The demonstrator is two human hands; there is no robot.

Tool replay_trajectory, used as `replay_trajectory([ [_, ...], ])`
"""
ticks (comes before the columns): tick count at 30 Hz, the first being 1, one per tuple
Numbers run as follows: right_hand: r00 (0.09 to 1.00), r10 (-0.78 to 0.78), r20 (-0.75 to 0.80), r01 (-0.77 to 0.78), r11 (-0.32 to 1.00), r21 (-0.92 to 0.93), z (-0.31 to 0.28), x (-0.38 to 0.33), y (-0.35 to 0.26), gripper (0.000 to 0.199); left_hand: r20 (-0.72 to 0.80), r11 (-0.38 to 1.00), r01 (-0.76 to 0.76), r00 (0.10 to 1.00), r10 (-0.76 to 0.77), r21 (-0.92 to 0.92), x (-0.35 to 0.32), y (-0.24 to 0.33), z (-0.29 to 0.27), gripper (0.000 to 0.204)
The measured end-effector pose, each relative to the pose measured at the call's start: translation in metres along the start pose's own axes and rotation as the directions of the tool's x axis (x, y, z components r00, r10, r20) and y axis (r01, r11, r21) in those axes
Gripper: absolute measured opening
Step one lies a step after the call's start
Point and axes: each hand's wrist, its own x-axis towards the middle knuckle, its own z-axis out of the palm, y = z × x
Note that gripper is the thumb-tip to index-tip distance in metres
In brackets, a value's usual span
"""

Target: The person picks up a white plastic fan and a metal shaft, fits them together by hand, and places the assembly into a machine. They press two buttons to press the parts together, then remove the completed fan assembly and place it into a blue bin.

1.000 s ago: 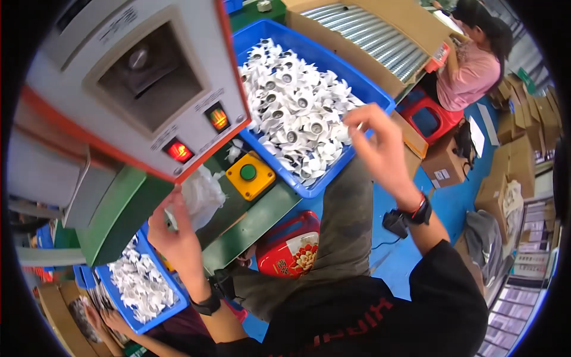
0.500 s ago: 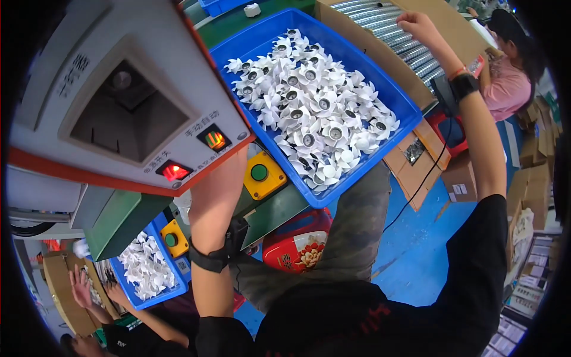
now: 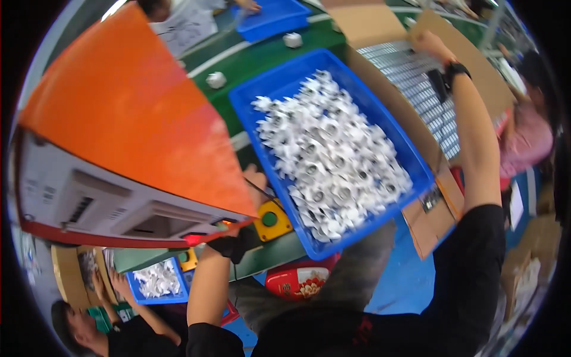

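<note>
My left hand [image 3: 256,181] is at the lower right side of the orange-topped machine [image 3: 137,113], which partly covers it. A thin dark line, perhaps a cable or rod, passes by its fingers; whether they grip anything I cannot tell. Next to it stands a blue tray [image 3: 333,249] heaped with small white fan wheels [image 3: 339,160], many with dark ring hubs. My right hand [image 3: 430,45] reaches over the far end of an open cardboard box [image 3: 386,83], above rows of shiny metal parts [image 3: 410,89]. Motion blurs its fingers, and what they hold, if anything, does not show.
A green button in a yellow box [image 3: 270,219] sits beside the tray. White pieces [image 3: 292,40] lie on the green belt behind, near another blue tray [image 3: 270,21]. Co-workers sit to the left and right. A red stool [image 3: 297,279] is below.
My right hand has moved down to the far end of the cardboard box. The view has shifted, showing the machine's orange top and the belt. My left hand now shows beside the machine.
</note>
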Motion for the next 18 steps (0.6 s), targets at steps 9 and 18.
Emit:
replay_trajectory([
  [9,0.996,0.046,0.078,-0.018,0.946,-0.324,0.054,0.035,-0.017,0.040,-0.130,0.996,0.082,0.989,-0.076,0.043,-0.075,0.010,-0.028,0.017],
  [18,0.950,-0.027,-0.310,0.079,0.984,0.158,0.061,0.046,-0.007,0.020,-0.111,0.974,0.099,0.986,-0.124,-0.205,-0.095,0.096,-0.091,0.034],
])
